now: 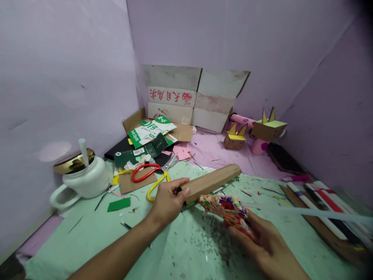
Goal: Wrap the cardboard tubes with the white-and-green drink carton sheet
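My left hand [167,200] grips the near end of a rolled brown cardboard tube [214,181] that lies slanted over the green mat [180,245]. My right hand [264,241] is closed round a glue gun with a floral pattern [225,206], its nose pointing toward the tube's near end. A long clear glue stick [309,212] runs from the gun out to the right. Both hands sit close together at the middle of the mat.
Red and yellow scissors [148,177] lie just left of my left hand. A white mug with a gold lid and a straw [83,177] stands at the left. Cardboard scraps, green cartons and a white box [192,99] fill the back; small cardboard figures [268,128] and rolled papers [323,206] are at the right.
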`<state>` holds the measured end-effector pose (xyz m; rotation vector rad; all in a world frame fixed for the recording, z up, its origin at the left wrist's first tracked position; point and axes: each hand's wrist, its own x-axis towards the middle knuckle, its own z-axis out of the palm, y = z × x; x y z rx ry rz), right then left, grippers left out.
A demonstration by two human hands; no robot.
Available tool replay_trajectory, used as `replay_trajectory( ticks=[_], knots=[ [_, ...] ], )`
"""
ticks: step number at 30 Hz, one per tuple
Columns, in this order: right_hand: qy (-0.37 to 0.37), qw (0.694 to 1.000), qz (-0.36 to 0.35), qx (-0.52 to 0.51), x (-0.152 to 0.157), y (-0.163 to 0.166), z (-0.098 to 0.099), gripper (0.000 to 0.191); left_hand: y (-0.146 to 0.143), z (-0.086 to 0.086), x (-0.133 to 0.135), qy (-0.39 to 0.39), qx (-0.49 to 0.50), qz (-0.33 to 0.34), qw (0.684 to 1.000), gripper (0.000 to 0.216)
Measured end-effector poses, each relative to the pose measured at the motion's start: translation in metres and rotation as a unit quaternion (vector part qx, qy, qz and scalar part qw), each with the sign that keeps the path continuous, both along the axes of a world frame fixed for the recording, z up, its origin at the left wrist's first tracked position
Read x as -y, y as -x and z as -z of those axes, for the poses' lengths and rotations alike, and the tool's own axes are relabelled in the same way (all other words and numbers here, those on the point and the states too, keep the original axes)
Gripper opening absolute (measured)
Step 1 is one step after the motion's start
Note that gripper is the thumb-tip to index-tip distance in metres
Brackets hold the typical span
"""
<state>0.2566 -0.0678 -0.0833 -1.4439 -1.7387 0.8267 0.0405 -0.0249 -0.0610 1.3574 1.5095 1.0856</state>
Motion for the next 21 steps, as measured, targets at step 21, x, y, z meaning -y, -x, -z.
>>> replay_trajectory(
  ticks=[21],
  knots=[
    [0.03, 0.998, 0.044, -0.013, -0.005, 0.0, -0.012, 0.03, -0.001, 0.0, 0.002, -0.032, 0.006, -0.024, 0.999, 0.031]
  ],
)
